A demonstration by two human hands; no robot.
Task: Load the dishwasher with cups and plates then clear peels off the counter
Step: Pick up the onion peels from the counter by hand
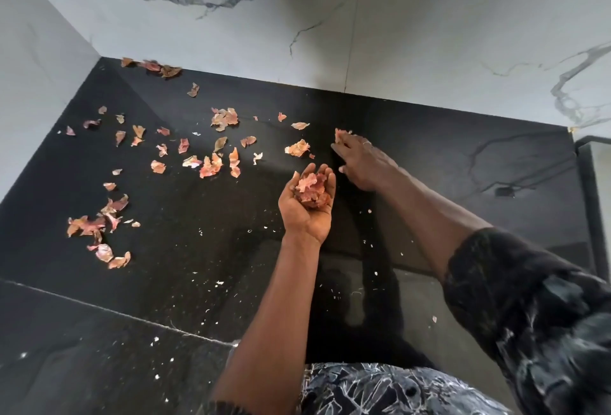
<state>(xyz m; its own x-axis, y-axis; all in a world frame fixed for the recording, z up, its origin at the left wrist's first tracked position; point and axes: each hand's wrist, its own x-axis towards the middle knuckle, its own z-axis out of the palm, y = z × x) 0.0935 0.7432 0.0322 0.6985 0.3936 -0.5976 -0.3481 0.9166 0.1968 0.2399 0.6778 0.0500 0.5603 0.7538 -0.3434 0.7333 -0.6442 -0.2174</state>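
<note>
Pinkish-orange onion peels [211,163] lie scattered over the black counter [198,249], mostly on its left half. My left hand [305,206] is palm up above the counter, fingers cupped around a heap of gathered peels [312,190]. My right hand [362,160] reaches further back, palm down, and its fingertips pinch a single peel [340,134] at the counter surface. Another peel cluster [297,148] lies just left of my right hand. No cups, plates or dishwasher are in view.
A white marbled wall [363,24] rises behind the counter and along its left side. Small white crumbs [218,282] speckle the near counter. More peels sit in the far left corner [155,67]. A dark-edged object [595,163] stands at the right edge.
</note>
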